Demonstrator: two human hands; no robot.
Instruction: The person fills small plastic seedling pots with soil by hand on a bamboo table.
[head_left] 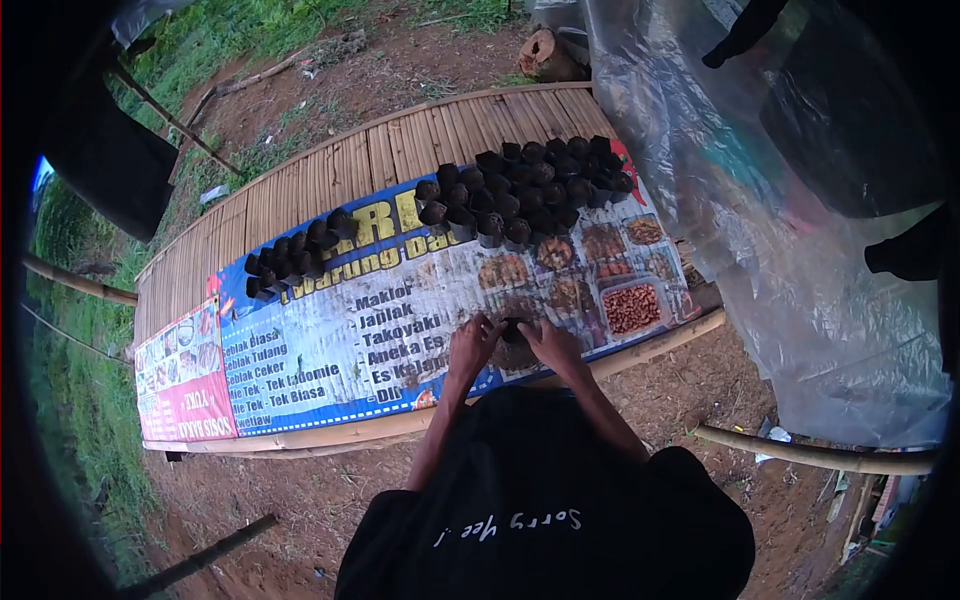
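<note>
Between my two hands a small black planting bag (514, 331) stands near the front edge of the banner, with a patch of dark soil (517, 357) around it. My left hand (476, 340) has its fingers curled at the bag's left rim. On the other side, my right hand (548, 344) grips the right rim, fingers bent inward. What lies inside this bag is too dark to make out. Beyond my hands, a large group of filled black planting bags (535, 195) stands in close rows. A smaller group of them (290, 258) is at the left.
A printed food banner (300, 375) covers much of the bamboo-slat table (330, 165). Clear plastic sheeting (690, 150) hangs at the right. Bamboo poles (815, 452) jut in from the sides. A cut log (548, 55) lies on the ground behind the table.
</note>
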